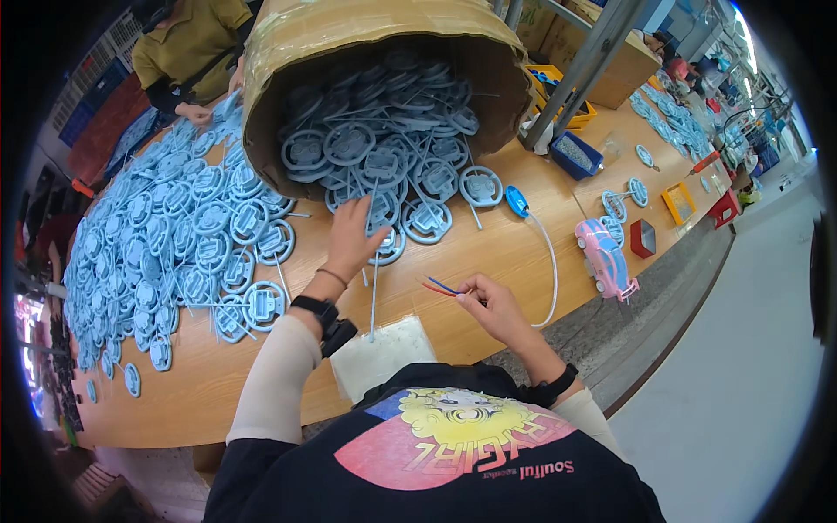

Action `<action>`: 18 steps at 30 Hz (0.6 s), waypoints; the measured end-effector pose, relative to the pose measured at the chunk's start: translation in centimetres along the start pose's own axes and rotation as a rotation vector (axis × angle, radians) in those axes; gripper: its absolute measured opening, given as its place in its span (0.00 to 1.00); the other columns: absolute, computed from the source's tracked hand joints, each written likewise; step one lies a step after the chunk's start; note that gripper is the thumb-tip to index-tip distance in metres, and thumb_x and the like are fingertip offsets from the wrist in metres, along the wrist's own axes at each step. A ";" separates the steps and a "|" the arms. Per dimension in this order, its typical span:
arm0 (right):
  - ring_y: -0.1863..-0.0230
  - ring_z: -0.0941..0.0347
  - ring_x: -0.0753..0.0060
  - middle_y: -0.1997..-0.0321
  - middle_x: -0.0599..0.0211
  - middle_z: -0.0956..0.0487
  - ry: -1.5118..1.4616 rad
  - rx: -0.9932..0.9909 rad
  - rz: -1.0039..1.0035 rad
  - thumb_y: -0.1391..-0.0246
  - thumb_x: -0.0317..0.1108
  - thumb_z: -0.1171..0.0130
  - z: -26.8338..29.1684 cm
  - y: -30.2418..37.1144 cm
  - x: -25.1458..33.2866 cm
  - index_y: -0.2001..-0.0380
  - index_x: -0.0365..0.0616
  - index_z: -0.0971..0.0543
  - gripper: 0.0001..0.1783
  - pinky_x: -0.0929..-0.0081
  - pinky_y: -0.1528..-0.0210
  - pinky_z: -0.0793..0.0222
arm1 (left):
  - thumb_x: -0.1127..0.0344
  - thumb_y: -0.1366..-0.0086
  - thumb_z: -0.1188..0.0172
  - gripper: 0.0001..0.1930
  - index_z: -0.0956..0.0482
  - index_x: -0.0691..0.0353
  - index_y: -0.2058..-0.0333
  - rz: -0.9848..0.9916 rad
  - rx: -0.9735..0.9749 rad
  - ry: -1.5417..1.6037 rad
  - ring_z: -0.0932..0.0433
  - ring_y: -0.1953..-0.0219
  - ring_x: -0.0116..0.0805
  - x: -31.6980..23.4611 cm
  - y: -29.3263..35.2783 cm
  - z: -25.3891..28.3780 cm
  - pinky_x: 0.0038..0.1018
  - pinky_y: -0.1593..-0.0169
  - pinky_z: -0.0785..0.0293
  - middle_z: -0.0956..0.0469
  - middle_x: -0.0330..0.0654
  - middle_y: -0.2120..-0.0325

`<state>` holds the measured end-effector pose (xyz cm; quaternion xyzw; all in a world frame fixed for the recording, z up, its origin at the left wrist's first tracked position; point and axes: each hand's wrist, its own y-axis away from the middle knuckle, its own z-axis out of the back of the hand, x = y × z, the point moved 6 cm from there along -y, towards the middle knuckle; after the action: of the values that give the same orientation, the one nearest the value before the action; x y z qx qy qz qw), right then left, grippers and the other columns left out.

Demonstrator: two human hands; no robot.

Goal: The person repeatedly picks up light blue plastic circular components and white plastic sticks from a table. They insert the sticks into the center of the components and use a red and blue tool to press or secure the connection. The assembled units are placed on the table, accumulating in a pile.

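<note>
A long wooden workbench (488,261) in a workshop carries a tipped cardboard drum (349,35) spilling blue plastic moulded rings (384,157), more heaped on the left. The left hand (353,240) spreads open over the rings; the right hand (497,305) pinches red and blue wires (440,288). A pink toy car (603,257) sits nearby.
</note>
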<state>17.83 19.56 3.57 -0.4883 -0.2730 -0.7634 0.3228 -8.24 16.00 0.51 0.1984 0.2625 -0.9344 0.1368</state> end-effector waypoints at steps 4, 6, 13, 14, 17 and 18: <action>0.82 0.40 0.85 0.85 0.75 0.33 -0.062 -0.051 0.028 0.49 0.33 0.45 0.3 -0.1 -0.7 0.69 0.40 0.28 0.08 0.83 0.79 0.45 | 0.53 0.60 0.33 0.45 0.43 0.59 0.44 0.019 0.073 -0.306 0.41 0.46 0.55 -0.5 -1.9 -3.2 0.47 0.44 0.46 0.39 0.53 0.49; 0.82 0.40 0.86 0.85 0.76 0.34 -0.066 -0.051 0.023 0.49 0.33 0.45 0.5 0.0 -0.7 0.69 0.40 0.28 0.08 0.85 0.79 0.45 | 0.53 0.58 0.33 0.44 0.44 0.60 0.43 0.096 0.130 -0.376 0.42 0.45 0.54 0.1 -2.1 -4.1 0.46 0.44 0.46 0.39 0.53 0.49; 0.78 0.38 0.89 0.80 0.79 0.30 -0.170 -0.103 0.003 0.50 0.34 0.42 2.9 -0.7 -1.2 0.69 0.38 0.26 0.10 0.89 0.76 0.43 | 0.46 0.63 0.34 0.43 0.37 0.62 0.48 0.167 0.238 -0.130 0.32 0.55 0.49 -3.0 -2.8 -0.2 0.53 0.43 0.53 0.28 0.50 0.61; 0.79 0.40 0.90 0.80 0.80 0.31 -0.183 -0.110 -0.001 0.50 0.34 0.42 3.1 -1.5 -0.8 0.69 0.39 0.26 0.10 0.89 0.77 0.45 | 0.45 0.62 0.35 0.43 0.37 0.62 0.48 0.195 0.231 0.021 0.31 0.56 0.48 -3.3 -2.3 0.0 0.52 0.44 0.52 0.27 0.51 0.61; 0.80 0.42 0.92 0.82 0.82 0.33 -0.262 -0.126 -0.051 0.50 0.36 0.40 2.9 -3.1 -0.3 0.70 0.39 0.25 0.10 0.90 0.79 0.48 | 0.43 0.60 0.35 0.44 0.37 0.64 0.48 0.124 0.212 0.246 0.30 0.54 0.48 -7.1 -0.4 1.2 0.43 0.47 0.45 0.28 0.54 0.58; 0.81 0.43 0.92 0.82 0.82 0.33 -0.308 -0.112 -0.072 0.51 0.37 0.40 2.6 -3.9 -0.2 0.71 0.39 0.24 0.11 0.90 0.79 0.48 | 0.43 0.60 0.35 0.44 0.37 0.65 0.48 0.079 0.202 0.278 0.30 0.53 0.48 -9.0 0.3 2.1 0.39 0.47 0.42 0.29 0.56 0.56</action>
<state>16.43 23.98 4.00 -0.6068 -0.2938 -0.7045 0.2218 -0.82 15.99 5.96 0.3485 0.1755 -0.9135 0.1150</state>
